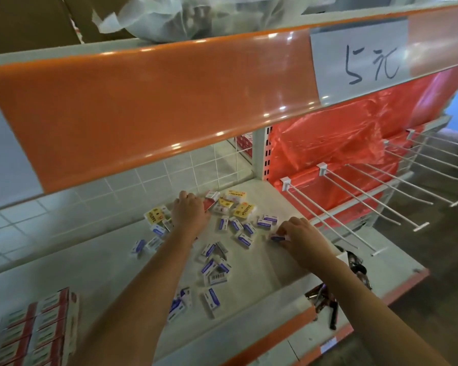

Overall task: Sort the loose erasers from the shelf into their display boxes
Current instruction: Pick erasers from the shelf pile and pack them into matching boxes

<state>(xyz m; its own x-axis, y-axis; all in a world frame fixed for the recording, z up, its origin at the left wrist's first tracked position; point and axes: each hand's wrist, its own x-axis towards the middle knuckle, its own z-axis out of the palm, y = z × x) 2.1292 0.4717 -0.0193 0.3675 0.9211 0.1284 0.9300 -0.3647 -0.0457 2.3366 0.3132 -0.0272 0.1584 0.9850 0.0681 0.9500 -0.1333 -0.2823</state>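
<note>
Several loose erasers lie scattered on the pale shelf: blue-and-white ones in the middle and front, yellow ones and a red-and-white one at the back. My left hand reaches to the back with curled fingers over a red eraser; what it grips is mostly hidden. My right hand pinches a blue-and-white eraser at the shelf's right side. A display box packed with red-and-white erasers stands at the front left.
An orange price rail overhangs the shelf, with a handwritten price card. White wire hooks jut out to the right in front of red plastic sheeting. A box of dark pens sits below the shelf's front edge.
</note>
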